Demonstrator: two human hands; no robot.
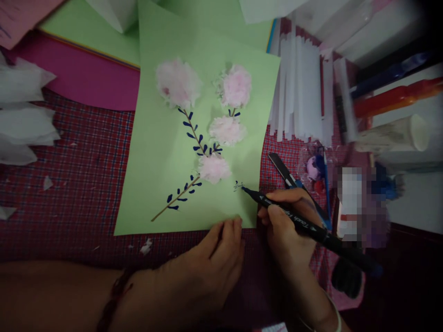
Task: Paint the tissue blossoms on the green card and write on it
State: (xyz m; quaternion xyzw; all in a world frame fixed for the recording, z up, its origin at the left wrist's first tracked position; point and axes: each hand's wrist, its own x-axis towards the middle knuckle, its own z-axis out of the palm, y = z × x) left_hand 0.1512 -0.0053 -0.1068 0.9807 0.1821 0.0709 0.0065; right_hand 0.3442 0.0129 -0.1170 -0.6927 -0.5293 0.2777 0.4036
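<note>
A light green paper sheet lies on a red checked cloth. Several fluffy pink tissue flowers are stuck on it, joined by a brown stem with dark blue leaf strokes. My right hand grips a black marker whose tip touches the sheet near its lower right corner, beside small blue marks. My left hand lies flat with its fingertips pressing the sheet's bottom edge.
White paper strips lie to the right of the sheet. Further right are red and blue markers, a white tube, another black pen and small clutter. Pink and green card sheets and white tissue sit at the left.
</note>
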